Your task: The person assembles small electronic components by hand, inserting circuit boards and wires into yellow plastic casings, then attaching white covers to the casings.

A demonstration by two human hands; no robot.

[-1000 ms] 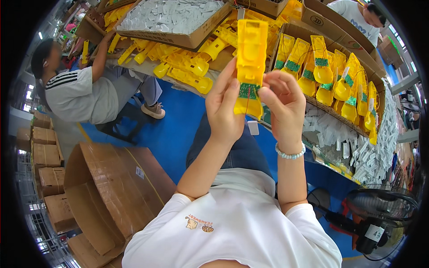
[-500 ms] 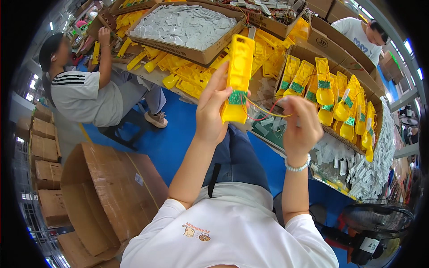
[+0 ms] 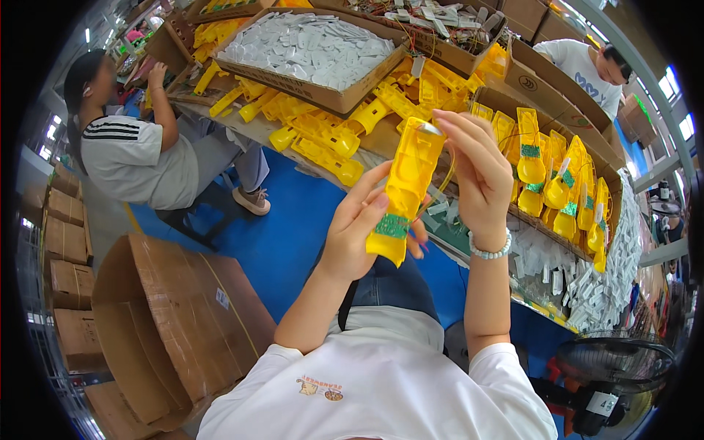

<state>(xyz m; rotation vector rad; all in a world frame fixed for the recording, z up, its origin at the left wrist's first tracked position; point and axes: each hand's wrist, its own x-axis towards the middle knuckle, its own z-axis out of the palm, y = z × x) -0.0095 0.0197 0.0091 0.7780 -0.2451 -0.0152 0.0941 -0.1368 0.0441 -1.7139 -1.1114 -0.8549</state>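
My left hand (image 3: 353,231) grips a long yellow plastic housing (image 3: 412,172) by its lower part, tilted with its open side facing up. A green circuit board (image 3: 392,226) sits across the housing near its lower end. At the top end, the fingertips of my right hand (image 3: 480,172) close on a small silvery part (image 3: 429,128), pressed at the housing's rim; its kind is unclear. Thin wires (image 3: 446,180) in yellow and a darker colour run along the housing's right side, below my right fingers. My right thumb is mostly hidden.
A carton of similar yellow housings (image 3: 561,176) stands to the right, beside piled clear-white plastic pieces (image 3: 598,293). More yellow housings (image 3: 315,139) lie behind my hands, near a box of white parts (image 3: 308,48). A large carton (image 3: 198,315) and fan (image 3: 612,367) flank me. Two co-workers sit nearby.
The housing has come lower and closer to me, tilting to the right. My right hand has moved up from the wires beside the board to the housing's top end.
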